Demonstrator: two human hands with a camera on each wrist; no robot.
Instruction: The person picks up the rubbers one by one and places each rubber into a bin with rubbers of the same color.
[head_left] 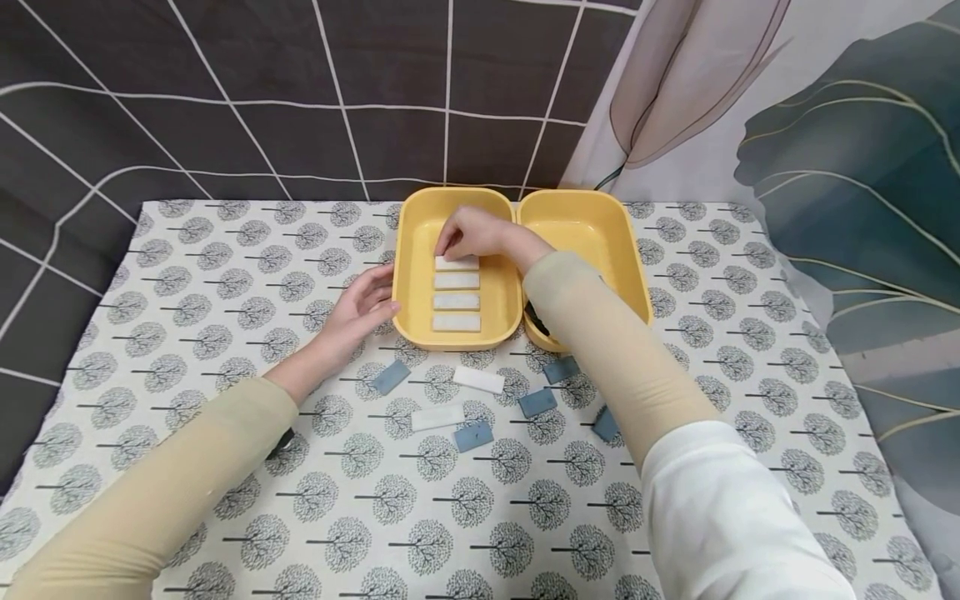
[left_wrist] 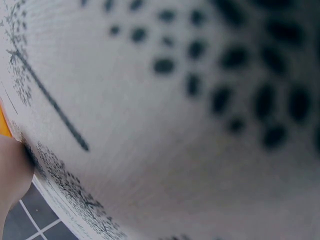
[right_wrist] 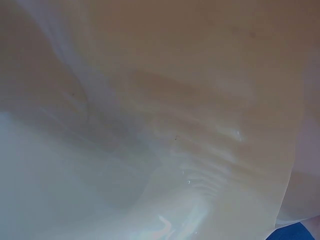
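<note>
In the head view, four-sided white blocks lie in a column inside the left yellow tray (head_left: 408, 250). My right hand (head_left: 474, 232) reaches into this tray, its curled fingertips pinching the left end of the topmost white block (head_left: 459, 263). Below it lie a second white block (head_left: 457, 281), a third (head_left: 456, 302) and the lowest one (head_left: 456, 322). Against the tray's left outer wall rests my left hand (head_left: 360, 304), fingers extended and thumb near the rim. The left wrist view catches only part of that hand (left_wrist: 15, 172); the right wrist view is a blur.
A second yellow tray (head_left: 633, 258) adjoins on the right, partly behind my right forearm; something black (head_left: 537, 321) shows in it. On the tree-print cloth lie two white blocks (head_left: 478, 379) and several blue blocks (head_left: 473, 436). A small black object (head_left: 282, 442) peeks past my left forearm.
</note>
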